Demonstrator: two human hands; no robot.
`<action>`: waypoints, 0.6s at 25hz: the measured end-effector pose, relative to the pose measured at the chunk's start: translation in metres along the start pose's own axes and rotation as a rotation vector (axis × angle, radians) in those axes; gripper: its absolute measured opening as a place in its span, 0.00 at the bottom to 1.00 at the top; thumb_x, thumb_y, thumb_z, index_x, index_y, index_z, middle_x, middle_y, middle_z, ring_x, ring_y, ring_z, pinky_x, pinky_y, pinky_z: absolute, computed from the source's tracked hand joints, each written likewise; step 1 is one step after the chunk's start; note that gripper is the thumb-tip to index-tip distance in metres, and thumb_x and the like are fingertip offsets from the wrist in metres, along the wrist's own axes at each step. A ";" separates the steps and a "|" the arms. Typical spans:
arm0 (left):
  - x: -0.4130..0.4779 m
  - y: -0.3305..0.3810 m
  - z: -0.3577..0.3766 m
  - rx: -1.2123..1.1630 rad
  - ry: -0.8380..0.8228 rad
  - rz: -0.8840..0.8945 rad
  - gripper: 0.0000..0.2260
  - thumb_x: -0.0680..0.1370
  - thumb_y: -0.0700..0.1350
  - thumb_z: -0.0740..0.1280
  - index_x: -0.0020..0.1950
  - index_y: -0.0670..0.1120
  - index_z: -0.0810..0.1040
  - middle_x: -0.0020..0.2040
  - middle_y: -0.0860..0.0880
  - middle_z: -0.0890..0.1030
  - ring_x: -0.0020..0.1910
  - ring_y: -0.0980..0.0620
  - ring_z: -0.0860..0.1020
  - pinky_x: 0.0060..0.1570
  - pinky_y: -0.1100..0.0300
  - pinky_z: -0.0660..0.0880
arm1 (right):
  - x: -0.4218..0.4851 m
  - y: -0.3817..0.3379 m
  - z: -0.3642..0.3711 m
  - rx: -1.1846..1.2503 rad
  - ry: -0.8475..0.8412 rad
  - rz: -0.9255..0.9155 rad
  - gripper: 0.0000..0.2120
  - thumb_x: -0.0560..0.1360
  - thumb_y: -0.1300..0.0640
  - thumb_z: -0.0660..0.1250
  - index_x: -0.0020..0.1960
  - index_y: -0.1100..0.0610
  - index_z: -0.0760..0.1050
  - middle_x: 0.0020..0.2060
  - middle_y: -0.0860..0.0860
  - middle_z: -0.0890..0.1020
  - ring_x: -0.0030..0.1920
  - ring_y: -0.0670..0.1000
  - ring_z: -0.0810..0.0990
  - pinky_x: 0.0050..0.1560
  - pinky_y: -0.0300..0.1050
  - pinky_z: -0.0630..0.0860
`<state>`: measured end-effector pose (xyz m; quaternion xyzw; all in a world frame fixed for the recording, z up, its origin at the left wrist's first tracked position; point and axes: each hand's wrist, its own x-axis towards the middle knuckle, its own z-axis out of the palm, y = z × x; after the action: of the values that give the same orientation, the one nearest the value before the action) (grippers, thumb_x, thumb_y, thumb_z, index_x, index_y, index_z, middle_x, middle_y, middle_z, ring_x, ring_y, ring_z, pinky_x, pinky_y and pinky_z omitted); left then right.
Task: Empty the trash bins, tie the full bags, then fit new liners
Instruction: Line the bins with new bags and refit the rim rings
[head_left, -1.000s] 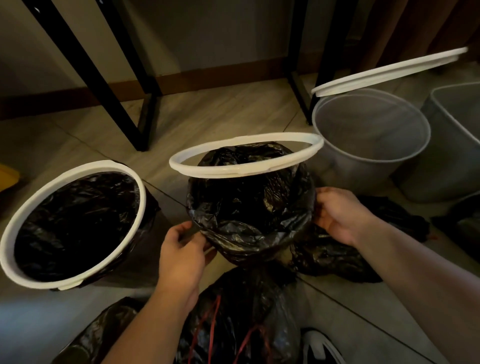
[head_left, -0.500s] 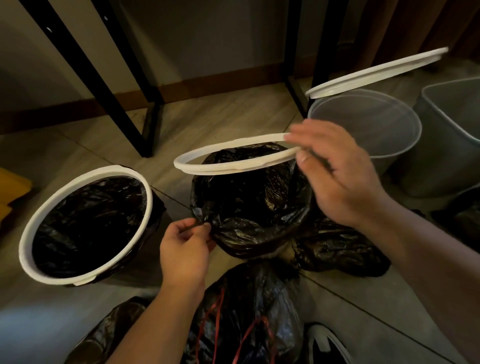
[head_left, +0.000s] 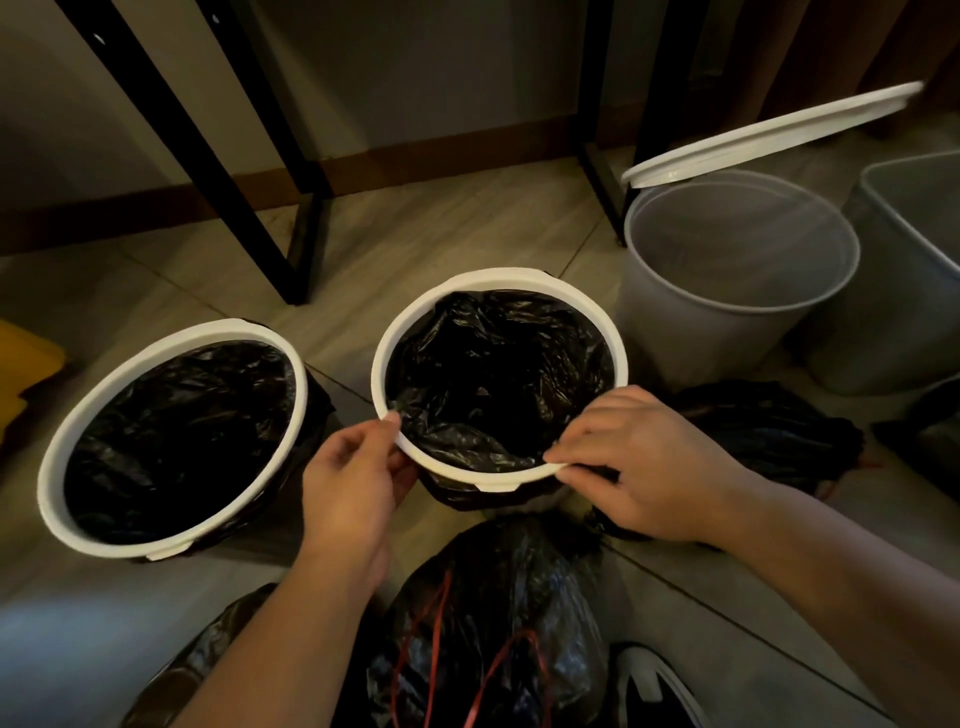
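The middle bin has a black liner (head_left: 498, 379) inside, and its white ring (head_left: 493, 278) now lies flat on the rim. My left hand (head_left: 353, 483) grips the ring at its near left edge. My right hand (head_left: 639, 462) pinches the ring at its near right edge. A second lined bin with a white ring (head_left: 171, 436) stands to the left. A grey bin (head_left: 727, 291) without a liner stands at the right, its white ring (head_left: 769, 135) raised at an angle above it.
Tied black bags lie close by: one with red ties (head_left: 493, 623) at my feet, another (head_left: 769, 436) to the right. A square grey bin (head_left: 914, 260) is at the far right. Black table legs (head_left: 291, 218) stand behind. A yellow object (head_left: 21, 364) is at the left edge.
The white ring, raised above the middle bin before, has come down onto its rim over the liner. My right hand lowered it, and both hands now hold its near edge.
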<state>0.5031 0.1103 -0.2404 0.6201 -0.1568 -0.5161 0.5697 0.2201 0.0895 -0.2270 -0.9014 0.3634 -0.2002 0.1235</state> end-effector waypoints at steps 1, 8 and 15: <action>0.000 -0.002 0.001 0.023 0.020 0.004 0.07 0.80 0.44 0.74 0.55 0.42 0.83 0.51 0.42 0.89 0.48 0.47 0.88 0.44 0.58 0.84 | 0.000 0.001 0.000 0.007 -0.006 0.009 0.12 0.79 0.46 0.69 0.58 0.48 0.87 0.50 0.42 0.87 0.53 0.46 0.83 0.63 0.52 0.77; 0.001 -0.007 0.001 0.077 0.060 0.055 0.05 0.81 0.43 0.74 0.55 0.44 0.84 0.48 0.45 0.89 0.50 0.46 0.88 0.43 0.58 0.83 | 0.015 -0.003 -0.013 0.064 -0.232 0.126 0.12 0.77 0.37 0.66 0.51 0.43 0.82 0.44 0.38 0.82 0.49 0.40 0.80 0.64 0.47 0.72; -0.014 -0.001 -0.004 0.437 -0.077 0.264 0.22 0.77 0.51 0.78 0.68 0.65 0.76 0.60 0.54 0.83 0.53 0.56 0.86 0.52 0.55 0.84 | 0.165 0.011 -0.025 -0.080 -0.594 0.324 0.36 0.68 0.27 0.70 0.72 0.42 0.74 0.61 0.44 0.81 0.59 0.50 0.80 0.60 0.52 0.79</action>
<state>0.4996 0.1238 -0.2354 0.6826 -0.3655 -0.4144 0.4783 0.3102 -0.0367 -0.1638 -0.8551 0.4576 0.1077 0.2187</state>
